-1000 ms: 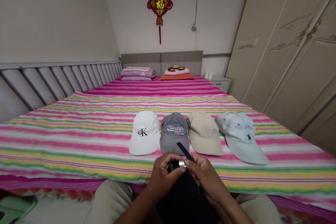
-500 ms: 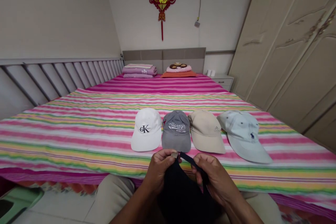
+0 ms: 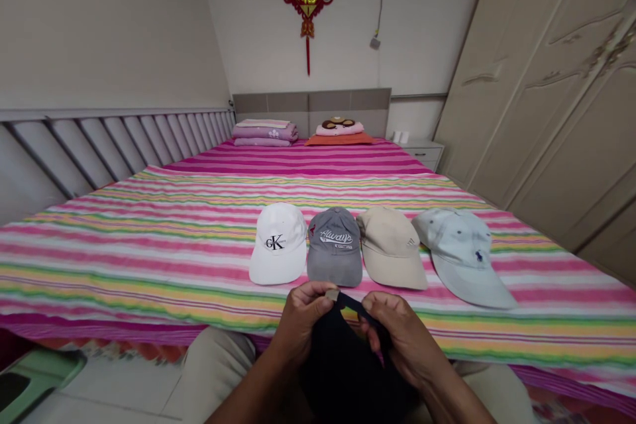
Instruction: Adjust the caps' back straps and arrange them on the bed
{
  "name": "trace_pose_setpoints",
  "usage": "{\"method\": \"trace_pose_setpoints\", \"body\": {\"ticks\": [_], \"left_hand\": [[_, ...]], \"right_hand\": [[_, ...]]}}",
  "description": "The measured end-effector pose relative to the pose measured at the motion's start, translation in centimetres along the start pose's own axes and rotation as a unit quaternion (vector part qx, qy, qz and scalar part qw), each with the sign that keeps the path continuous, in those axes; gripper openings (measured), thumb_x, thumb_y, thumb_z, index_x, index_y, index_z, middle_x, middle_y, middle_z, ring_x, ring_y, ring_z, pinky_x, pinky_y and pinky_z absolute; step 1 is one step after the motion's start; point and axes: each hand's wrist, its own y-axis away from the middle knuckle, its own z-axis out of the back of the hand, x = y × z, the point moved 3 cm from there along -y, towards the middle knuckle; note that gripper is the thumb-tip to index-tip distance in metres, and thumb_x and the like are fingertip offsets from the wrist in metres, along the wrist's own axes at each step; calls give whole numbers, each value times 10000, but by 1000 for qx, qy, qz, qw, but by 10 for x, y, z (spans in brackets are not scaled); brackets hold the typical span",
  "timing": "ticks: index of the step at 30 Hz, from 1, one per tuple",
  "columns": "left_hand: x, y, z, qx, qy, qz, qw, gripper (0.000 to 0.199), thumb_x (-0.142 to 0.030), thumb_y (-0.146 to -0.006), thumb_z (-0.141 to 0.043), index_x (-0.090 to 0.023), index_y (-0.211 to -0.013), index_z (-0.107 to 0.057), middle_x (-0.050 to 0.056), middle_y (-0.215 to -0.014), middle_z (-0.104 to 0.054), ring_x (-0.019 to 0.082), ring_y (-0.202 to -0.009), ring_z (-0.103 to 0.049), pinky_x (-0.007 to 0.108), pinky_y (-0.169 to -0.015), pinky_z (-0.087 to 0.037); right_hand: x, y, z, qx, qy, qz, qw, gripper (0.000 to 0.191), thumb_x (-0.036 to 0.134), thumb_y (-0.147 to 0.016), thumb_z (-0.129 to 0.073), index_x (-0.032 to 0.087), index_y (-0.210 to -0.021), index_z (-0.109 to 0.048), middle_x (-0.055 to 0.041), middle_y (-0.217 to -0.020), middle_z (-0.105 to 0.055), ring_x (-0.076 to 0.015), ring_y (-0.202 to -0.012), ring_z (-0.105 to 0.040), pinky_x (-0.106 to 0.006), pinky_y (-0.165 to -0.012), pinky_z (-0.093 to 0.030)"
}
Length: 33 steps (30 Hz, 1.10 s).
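A black cap hangs between my hands over my lap, its strap side up. My left hand pinches the strap's end by a tan metal-looking buckle. The dark strap runs across the cap's opening to my right hand, whose thumb and fingers grip it. Beyond them a row lies on the bed: a white cap, a grey cap, a beige cap and a pale blue cap, brims toward me.
The striped bed sheet spreads out in front. Folded purple bedding and a pink and orange stack rest by the headboard. A green stool stands at the lower left; a wardrobe is at the right.
The strap now meets the buckle, where a small gap with a reddish spot showed before. My right hand has shifted slightly left with the strap.
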Motion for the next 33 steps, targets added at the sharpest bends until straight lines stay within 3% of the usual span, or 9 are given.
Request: {"method": "trace_pose_setpoints", "body": {"ticks": [9, 18, 24, 28, 33], "left_hand": [[-10, 3, 0, 32, -96, -41, 994, 224, -196, -530, -755, -152, -738, -686, 10, -618, -659, 87, -549, -552, 175, -530, -396], [-18, 7, -6, 61, -186, -94, 976, 207, -183, -544, -737, -160, -744, -689, 19, -705, -638, 128, -685, -557, 215, -637, -423], [-22, 7, -10, 83, -208, -127, 966, 198, -173, -558, -730, -177, -751, -684, 10, -729, -643, 121, -708, -570, 207, -654, -424], [-23, 8, -10, 93, -218, -153, 959, 200, -165, -559, -729, -185, -753, -684, 12, -744, -646, 133, -733, -580, 224, -684, -428], [-24, 8, -10, 117, -259, -192, 940, 181, -165, -610, -699, -195, -788, -686, 22, -782, -649, 146, -785, -571, 242, -730, -418]], "right_hand": [[2, 1, 2, 20, 54, -3, 998, 351, 490, -685, -585, 162, -579, -516, 58, -403, -482, -34, -283, -288, -168, -299, -167], [10, -2, 5, 34, 141, -8, 989, 287, 423, -654, -633, 146, -622, -566, 53, -454, -492, -51, -376, -370, -188, -390, -252], [5, -2, 1, 68, 65, -36, 995, 307, 436, -657, -633, 166, -591, -503, 90, -364, -407, -37, -318, -257, -194, -349, -150], [3, -2, -3, 73, -5, -33, 997, 302, 403, -661, -634, 167, -561, -474, 93, -353, -375, -40, -341, -244, -200, -370, -149], [2, -2, -7, 84, -7, -41, 996, 288, 390, -665, -634, 166, -574, -478, 94, -339, -376, -36, -324, -237, -208, -366, -125]]}}
